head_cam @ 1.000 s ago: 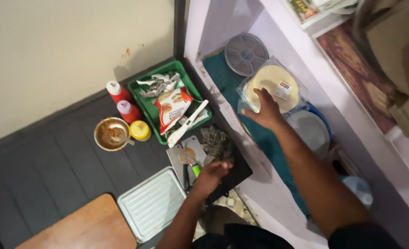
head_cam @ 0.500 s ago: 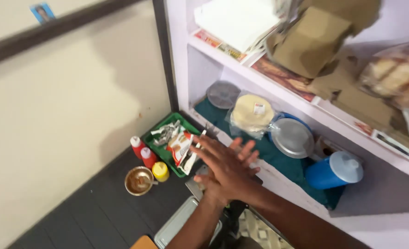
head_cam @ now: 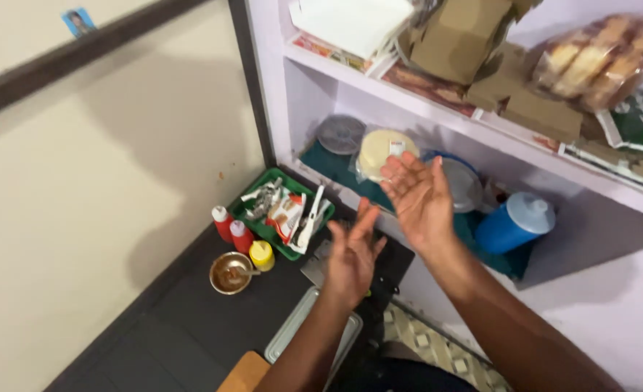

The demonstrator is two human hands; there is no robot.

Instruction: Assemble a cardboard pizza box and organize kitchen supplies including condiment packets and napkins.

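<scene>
The left hand point(head_cam: 352, 255) is held up in the air with fingers spread and nothing gripped; the right hand point(head_cam: 417, 197), at its 1 o'clock and just beside it, is likewise open, palm turned inward, empty. A narrow gap is left between the two palms. Directly behind the right hand, at 11 o'clock, a round flat stack wrapped in clear plastic point(head_cam: 384, 151) is seen on the lower shelf, with a round grey metal lid point(head_cam: 340, 133) further at 10 o'clock and a blue plastic jug with a lid point(head_cam: 514, 223) at 3 o'clock. The pale lilac shelf edge point(head_cam: 474, 132) runs close above the right fingertips, so little room is left upward.

At 9 o'clock of the left hand a green plastic tray point(head_cam: 250, 215) filled with sachets and white plastic cutlery is set on the dark counter point(head_cam: 183, 327). At 8 o'clock two red squeeze bottles point(head_cam: 231, 229), a small yellow bottle point(head_cam: 262, 255) and a round metal bowl of brown sauce point(head_cam: 230, 274) are grouped. Below the left forearm a ribbed metal tray point(head_cam: 292, 335) is partly covered.
</scene>
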